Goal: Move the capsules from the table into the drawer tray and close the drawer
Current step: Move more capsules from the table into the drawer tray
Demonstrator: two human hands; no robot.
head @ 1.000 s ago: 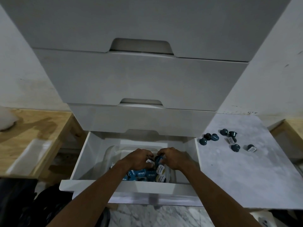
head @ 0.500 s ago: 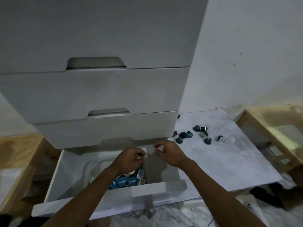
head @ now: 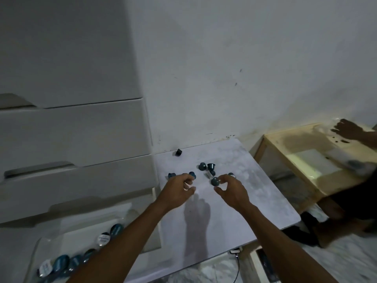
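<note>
Several dark blue capsules point(head: 211, 166) lie scattered on the white marble-look table point(head: 224, 211). My left hand point(head: 179, 188) hovers over the left cluster with its fingers curled, and a pale capsule lid shows between them. My right hand point(head: 231, 189) is open, with thumb and forefinger spread beside one capsule point(head: 215, 181). One capsule point(head: 179, 152) lies alone by the wall. At lower left the bottom drawer point(head: 91, 217) stands open. Its clear tray point(head: 38, 244) holds several capsules point(head: 61, 262), partly hidden by my left forearm.
The white chest of drawers point(head: 71, 129) rises on the left, its upper drawers closed. To the right is a low wooden side table point(head: 295, 144), with another person's hand point(head: 346, 130) on it. A cable and plug point(head: 236, 252) lie on the floor below the table edge.
Both hands have left the drawer tray and moved right, out over the capsules on the table. My view swung right with them, and the left hand's fingers have curled.
</note>
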